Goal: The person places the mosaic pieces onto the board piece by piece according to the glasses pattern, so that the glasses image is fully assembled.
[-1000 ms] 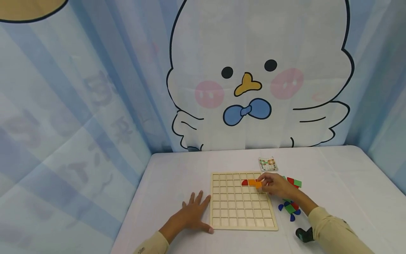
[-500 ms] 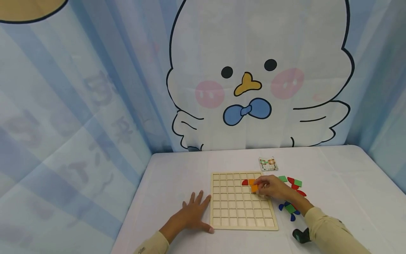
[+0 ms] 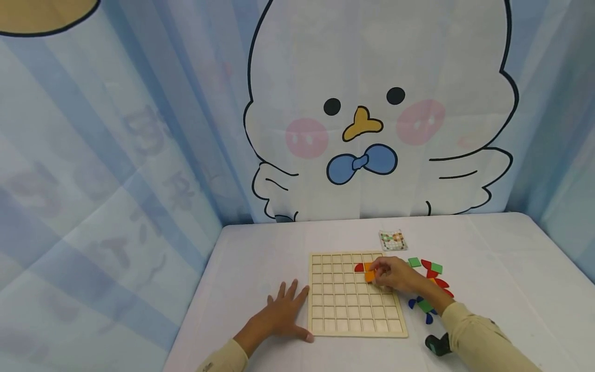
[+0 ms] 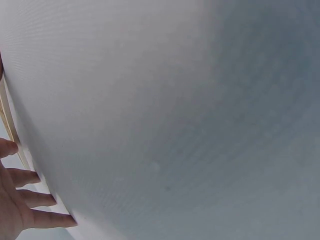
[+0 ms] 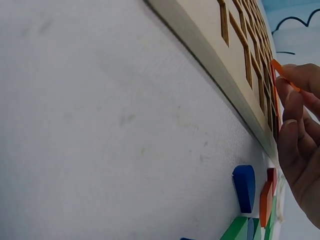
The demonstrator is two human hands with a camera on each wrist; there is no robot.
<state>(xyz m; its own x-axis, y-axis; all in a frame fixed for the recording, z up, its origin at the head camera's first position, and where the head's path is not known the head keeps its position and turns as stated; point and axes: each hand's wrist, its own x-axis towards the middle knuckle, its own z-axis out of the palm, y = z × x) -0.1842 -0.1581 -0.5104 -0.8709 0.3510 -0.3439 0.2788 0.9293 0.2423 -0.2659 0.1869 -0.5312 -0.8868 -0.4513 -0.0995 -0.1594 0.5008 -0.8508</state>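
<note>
Right of lower centre, my right hand [image 3: 395,274] pinches an orange tile [image 5: 278,68] over the board [image 3: 332,299], left hand [image 3: 282,312] spread beside it: seemingly mid-placement, needing squaring up.

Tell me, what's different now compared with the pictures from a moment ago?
The right hand has moved left over the wooden board, carrying the pinched orange square left and slightly toward the person. Nothing was visibly let go. The left hand stayed beside the board's left edge, and the red piece on the board stayed put.
</note>
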